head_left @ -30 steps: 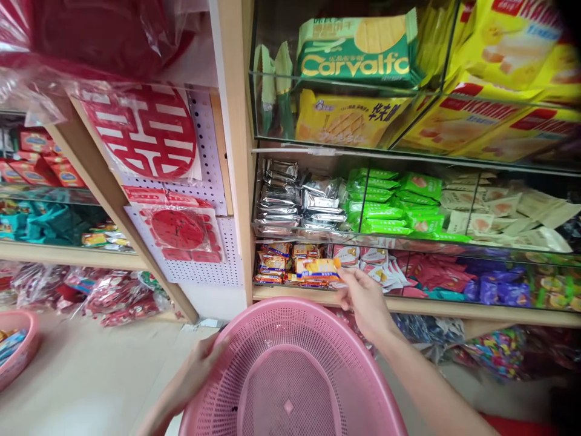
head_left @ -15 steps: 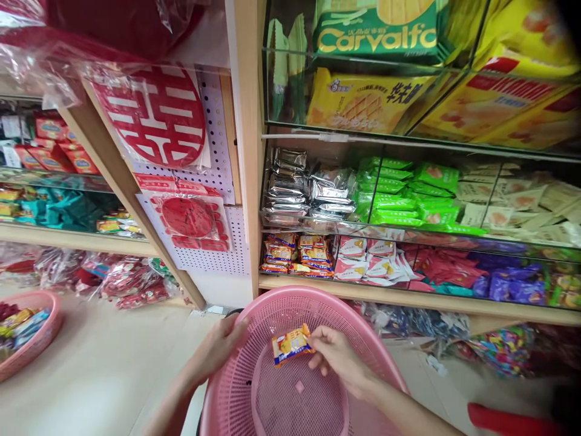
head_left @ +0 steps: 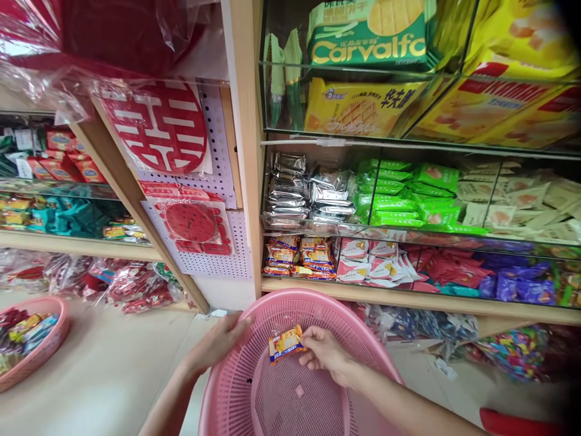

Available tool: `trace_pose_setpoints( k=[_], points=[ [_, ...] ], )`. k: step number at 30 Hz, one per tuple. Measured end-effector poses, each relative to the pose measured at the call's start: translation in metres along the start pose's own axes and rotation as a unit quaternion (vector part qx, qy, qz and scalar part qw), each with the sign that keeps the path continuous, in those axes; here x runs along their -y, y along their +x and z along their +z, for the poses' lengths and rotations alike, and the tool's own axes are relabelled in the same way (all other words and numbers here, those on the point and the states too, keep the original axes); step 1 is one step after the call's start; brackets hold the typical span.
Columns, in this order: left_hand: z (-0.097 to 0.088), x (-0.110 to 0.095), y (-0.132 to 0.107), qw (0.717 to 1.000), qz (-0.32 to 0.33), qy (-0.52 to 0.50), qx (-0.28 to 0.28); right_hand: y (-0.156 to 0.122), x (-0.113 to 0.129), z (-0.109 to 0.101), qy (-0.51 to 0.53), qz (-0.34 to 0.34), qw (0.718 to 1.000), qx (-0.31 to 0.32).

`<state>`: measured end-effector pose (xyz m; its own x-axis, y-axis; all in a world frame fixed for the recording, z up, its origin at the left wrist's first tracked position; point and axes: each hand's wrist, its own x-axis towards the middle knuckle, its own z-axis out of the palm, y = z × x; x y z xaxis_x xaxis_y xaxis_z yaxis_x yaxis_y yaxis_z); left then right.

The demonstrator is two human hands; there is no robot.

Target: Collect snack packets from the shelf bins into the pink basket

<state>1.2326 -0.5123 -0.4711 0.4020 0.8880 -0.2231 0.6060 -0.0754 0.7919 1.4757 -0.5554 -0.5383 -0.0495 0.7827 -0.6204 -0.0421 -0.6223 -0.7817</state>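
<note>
A deep pink plastic basket (head_left: 299,295) with a perforated wall stands in front of the shelves. My left hand (head_left: 222,344) lies over its left rim, fingers curled inward across the edge. Between the thumb and fingers of my right hand (head_left: 324,352) is the right end of a small snack packet (head_left: 285,345), orange, yellow and blue. The packet is above the basket's mesh bottom, its printed face up. Similar orange packets (head_left: 316,257) are stacked in the lowest shelf compartment, just behind the basket.
Glass-fronted shelves hold silver packets (head_left: 333,197), green packets (head_left: 436,178) and large yellow wafer bags (head_left: 363,106). A smaller pink basket (head_left: 57,345) of sweets sits on the floor at left. Bagged goods (head_left: 408,324) lie beneath the shelf; a red object (head_left: 512,421) is at lower right.
My right hand and the packet have shifted slightly left in view. The view itself has moved a little; my left hand stays at the basket's rim.
</note>
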Motion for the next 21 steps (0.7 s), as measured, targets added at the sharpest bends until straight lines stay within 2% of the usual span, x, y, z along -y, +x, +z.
trace_pose_setpoints(
  k=[8,11,15,17,18,21],
  points=[
    [0.0,-0.002,-0.002,1.0,0.004,-0.027,0.007,0.004,-0.006,-0.002,-0.092,0.023,0.994,-0.052],
    [-0.001,-0.004,-0.001,1.0,0.005,-0.023,0.015,0.005,-0.008,-0.003,-0.174,-0.006,0.981,-0.085],
    [-0.001,-0.003,0.0,1.0,0.001,-0.017,0.013,-0.002,0.0,-0.011,-0.29,-0.08,0.946,-0.122],
    [-0.001,-0.002,0.0,1.0,-0.001,-0.018,0.011,-0.007,0.008,-0.016,-0.35,-0.146,0.918,-0.117],
    [-0.001,-0.002,0.001,1.0,-0.001,-0.02,0.01,-0.009,0.012,-0.018,-0.394,-0.197,0.892,-0.096],
    [-0.001,-0.006,0.001,1.0,-0.002,-0.022,0.004,-0.009,0.022,-0.02,-0.539,-0.339,0.771,0.023]
  ],
)
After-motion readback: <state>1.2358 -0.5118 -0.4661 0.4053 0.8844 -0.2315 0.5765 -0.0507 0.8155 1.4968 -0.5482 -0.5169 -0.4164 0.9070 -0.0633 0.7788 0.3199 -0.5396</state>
